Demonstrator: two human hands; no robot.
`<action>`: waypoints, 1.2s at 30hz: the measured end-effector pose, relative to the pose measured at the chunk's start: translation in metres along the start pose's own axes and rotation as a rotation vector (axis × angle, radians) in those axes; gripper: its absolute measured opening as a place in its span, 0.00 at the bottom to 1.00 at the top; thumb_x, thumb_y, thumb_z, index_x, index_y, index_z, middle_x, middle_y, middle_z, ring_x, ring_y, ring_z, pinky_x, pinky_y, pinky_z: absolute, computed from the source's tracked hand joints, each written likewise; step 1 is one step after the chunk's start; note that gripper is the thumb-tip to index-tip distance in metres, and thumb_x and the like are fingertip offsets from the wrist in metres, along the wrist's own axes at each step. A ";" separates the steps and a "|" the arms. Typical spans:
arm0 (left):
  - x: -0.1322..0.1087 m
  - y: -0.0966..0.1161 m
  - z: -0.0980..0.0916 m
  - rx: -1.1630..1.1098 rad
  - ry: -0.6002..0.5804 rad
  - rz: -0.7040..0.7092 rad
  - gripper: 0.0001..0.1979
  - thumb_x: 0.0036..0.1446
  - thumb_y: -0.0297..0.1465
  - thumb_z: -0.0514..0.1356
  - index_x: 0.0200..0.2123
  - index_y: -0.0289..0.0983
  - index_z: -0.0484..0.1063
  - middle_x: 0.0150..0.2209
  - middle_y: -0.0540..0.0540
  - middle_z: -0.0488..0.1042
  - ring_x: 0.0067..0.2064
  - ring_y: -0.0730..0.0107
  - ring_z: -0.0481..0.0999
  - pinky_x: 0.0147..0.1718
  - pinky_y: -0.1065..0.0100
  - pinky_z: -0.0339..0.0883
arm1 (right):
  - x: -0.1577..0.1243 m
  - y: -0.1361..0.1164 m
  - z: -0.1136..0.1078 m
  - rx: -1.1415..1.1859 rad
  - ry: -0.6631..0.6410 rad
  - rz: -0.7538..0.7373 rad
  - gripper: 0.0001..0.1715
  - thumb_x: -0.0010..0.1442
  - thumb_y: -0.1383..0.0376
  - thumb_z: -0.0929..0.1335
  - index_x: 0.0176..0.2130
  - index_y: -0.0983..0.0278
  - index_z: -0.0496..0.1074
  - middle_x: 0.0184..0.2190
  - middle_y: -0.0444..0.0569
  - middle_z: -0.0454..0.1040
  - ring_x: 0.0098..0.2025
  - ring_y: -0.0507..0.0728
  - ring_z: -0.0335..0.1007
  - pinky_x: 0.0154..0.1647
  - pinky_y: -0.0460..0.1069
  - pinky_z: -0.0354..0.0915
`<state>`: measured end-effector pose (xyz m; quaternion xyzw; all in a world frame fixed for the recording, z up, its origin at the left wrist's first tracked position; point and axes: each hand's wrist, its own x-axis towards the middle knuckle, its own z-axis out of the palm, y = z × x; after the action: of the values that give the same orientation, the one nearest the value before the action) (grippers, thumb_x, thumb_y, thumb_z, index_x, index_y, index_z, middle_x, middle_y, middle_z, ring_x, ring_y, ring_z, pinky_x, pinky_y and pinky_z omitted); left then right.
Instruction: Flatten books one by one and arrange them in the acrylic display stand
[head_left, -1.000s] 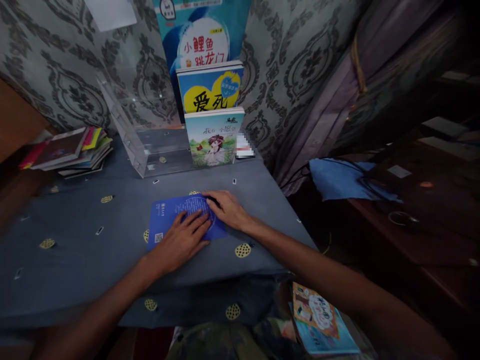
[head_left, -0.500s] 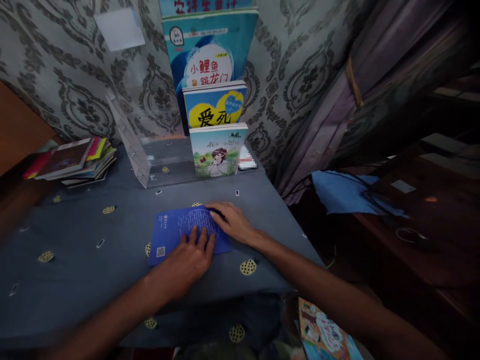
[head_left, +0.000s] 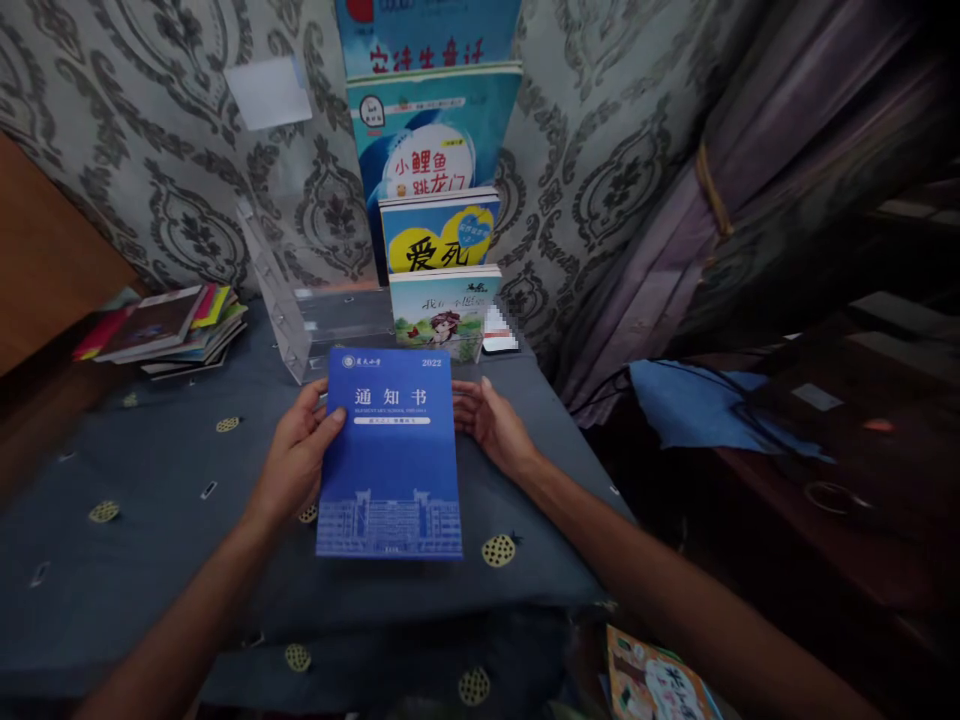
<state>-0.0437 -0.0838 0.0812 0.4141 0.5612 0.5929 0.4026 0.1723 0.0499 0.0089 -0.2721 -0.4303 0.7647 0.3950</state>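
Note:
A blue booklet with white lettering and a printed building along its bottom faces me, upright or tilted back above the cloth. My left hand grips its left edge, thumb on the front and fingers behind. At the right edge is my right hand, fingers stretched toward the back of the booklet and thumb raised apart from it; whether the fingertips touch is hidden. Behind the booklet stands a clear tiered rack holding several books, among them a green picture book and a yellow-and-blue book.
The table wears a grey-blue cloth with pineapple prints. Left of the rack lies a book pile. A white card shows at the rack's upper left. To the right hangs a tied curtain. Another book lies low beyond the table edge.
The booklet has gone from lying flat, back cover up, to being held with its front cover toward me. My left hand moved to its left edge; my right hand shifted slightly right.

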 end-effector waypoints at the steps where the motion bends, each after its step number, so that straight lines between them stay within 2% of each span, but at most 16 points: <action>1: 0.004 -0.012 -0.002 0.010 0.004 -0.036 0.27 0.57 0.42 0.64 0.57 0.39 0.66 0.40 0.45 0.79 0.38 0.62 0.80 0.41 0.60 0.76 | 0.000 0.000 0.000 0.010 -0.001 0.005 0.26 0.68 0.44 0.63 0.45 0.61 0.76 0.37 0.49 0.82 0.34 0.53 0.78 0.36 0.48 0.71; 3: 0.008 -0.037 -0.008 0.132 -0.026 -0.075 0.31 0.57 0.42 0.62 0.61 0.38 0.61 0.42 0.43 0.79 0.40 0.58 0.81 0.43 0.55 0.76 | -0.001 0.000 -0.001 0.002 0.025 0.001 0.23 0.68 0.47 0.65 0.46 0.61 0.76 0.37 0.49 0.82 0.33 0.52 0.78 0.34 0.46 0.71; 6: 0.010 -0.062 -0.020 0.612 -0.001 0.116 0.31 0.59 0.38 0.59 0.63 0.37 0.60 0.49 0.39 0.75 0.51 0.52 0.76 0.54 0.48 0.69 | -0.001 0.003 -0.004 -0.076 0.083 -0.039 0.18 0.65 0.51 0.69 0.46 0.60 0.76 0.38 0.49 0.81 0.35 0.53 0.79 0.33 0.46 0.71; 8: 0.011 -0.065 -0.026 0.902 -0.001 0.284 0.25 0.61 0.34 0.56 0.61 0.38 0.63 0.53 0.38 0.73 0.56 0.52 0.72 0.59 0.47 0.64 | 0.000 0.006 -0.007 -0.154 0.094 -0.081 0.18 0.63 0.52 0.71 0.46 0.60 0.75 0.40 0.50 0.81 0.37 0.54 0.79 0.35 0.47 0.72; 11: 0.016 -0.059 -0.028 1.100 -0.098 0.429 0.19 0.66 0.32 0.50 0.58 0.38 0.67 0.55 0.39 0.72 0.57 0.55 0.70 0.60 0.49 0.64 | 0.003 0.015 -0.009 -0.277 0.048 -0.153 0.20 0.62 0.52 0.71 0.49 0.60 0.75 0.45 0.52 0.81 0.42 0.56 0.80 0.41 0.50 0.75; 15: 0.030 -0.062 -0.026 1.212 -0.223 0.447 0.19 0.68 0.32 0.48 0.58 0.35 0.68 0.57 0.38 0.73 0.58 0.55 0.71 0.59 0.50 0.65 | 0.011 0.027 -0.009 -0.446 -0.027 -0.242 0.24 0.56 0.57 0.74 0.51 0.60 0.73 0.50 0.53 0.79 0.46 0.58 0.79 0.48 0.55 0.75; 18: 0.038 -0.070 -0.025 1.305 -0.236 0.437 0.20 0.68 0.30 0.48 0.57 0.34 0.69 0.59 0.36 0.73 0.59 0.53 0.72 0.58 0.49 0.66 | 0.015 0.029 -0.008 -0.645 -0.049 -0.306 0.20 0.59 0.62 0.70 0.51 0.61 0.74 0.48 0.52 0.80 0.46 0.58 0.79 0.51 0.57 0.74; 21: 0.039 -0.076 -0.024 1.354 -0.216 0.477 0.20 0.68 0.30 0.47 0.57 0.32 0.70 0.60 0.34 0.73 0.59 0.51 0.73 0.58 0.48 0.66 | 0.011 0.028 0.001 -0.979 -0.033 -0.461 0.18 0.63 0.67 0.66 0.52 0.61 0.75 0.52 0.55 0.78 0.54 0.61 0.74 0.59 0.62 0.69; 23: 0.038 -0.078 -0.024 1.361 -0.199 0.503 0.20 0.69 0.30 0.46 0.57 0.33 0.70 0.60 0.34 0.73 0.59 0.51 0.73 0.57 0.49 0.66 | 0.007 0.031 0.015 -1.197 -0.061 -0.550 0.19 0.65 0.67 0.65 0.54 0.62 0.75 0.59 0.58 0.73 0.62 0.64 0.68 0.65 0.65 0.62; 24: 0.037 -0.079 -0.024 1.359 -0.190 0.512 0.20 0.70 0.31 0.46 0.58 0.33 0.70 0.59 0.34 0.73 0.59 0.52 0.74 0.57 0.49 0.67 | 0.005 0.035 0.025 -1.266 -0.120 -0.563 0.20 0.66 0.66 0.64 0.55 0.63 0.74 0.60 0.59 0.72 0.63 0.63 0.66 0.66 0.64 0.61; 26: 0.037 -0.082 -0.025 1.347 -0.171 0.525 0.21 0.69 0.30 0.45 0.58 0.33 0.69 0.58 0.34 0.74 0.58 0.52 0.75 0.55 0.50 0.68 | 0.002 0.046 0.046 -1.374 -0.239 -0.560 0.23 0.70 0.65 0.61 0.61 0.65 0.70 0.63 0.59 0.69 0.67 0.62 0.62 0.69 0.62 0.58; 28: 0.038 -0.085 -0.027 1.328 -0.153 0.534 0.21 0.69 0.29 0.45 0.59 0.32 0.68 0.56 0.33 0.76 0.56 0.52 0.76 0.54 0.50 0.69 | 0.002 0.057 0.066 -1.458 -0.343 -0.537 0.27 0.71 0.64 0.59 0.64 0.71 0.65 0.67 0.63 0.64 0.71 0.63 0.55 0.71 0.61 0.55; 30: 0.039 -0.087 -0.029 1.312 -0.146 0.548 0.21 0.68 0.28 0.45 0.59 0.31 0.68 0.55 0.32 0.76 0.56 0.52 0.76 0.54 0.50 0.69 | 0.003 0.064 0.077 -1.513 -0.377 -0.515 0.29 0.72 0.64 0.58 0.66 0.75 0.61 0.68 0.65 0.61 0.73 0.63 0.50 0.73 0.61 0.52; 33: 0.039 -0.087 -0.030 1.301 -0.155 0.559 0.20 0.69 0.29 0.45 0.59 0.31 0.67 0.54 0.32 0.77 0.56 0.52 0.76 0.54 0.51 0.68 | 0.005 0.062 0.072 -1.570 -0.372 -0.490 0.29 0.72 0.61 0.60 0.66 0.74 0.61 0.69 0.66 0.59 0.73 0.64 0.49 0.74 0.61 0.49; 36: 0.038 -0.083 -0.030 1.300 -0.174 0.539 0.21 0.70 0.31 0.45 0.60 0.31 0.66 0.55 0.32 0.76 0.57 0.52 0.76 0.55 0.51 0.67 | 0.006 0.049 0.047 -1.594 -0.316 -0.446 0.28 0.72 0.62 0.60 0.66 0.72 0.63 0.68 0.65 0.61 0.72 0.65 0.51 0.73 0.64 0.51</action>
<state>-0.0837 -0.0539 -0.0015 0.7410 0.6450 0.1818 -0.0435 0.1155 0.0188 -0.0117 -0.2680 -0.9353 0.1651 0.1616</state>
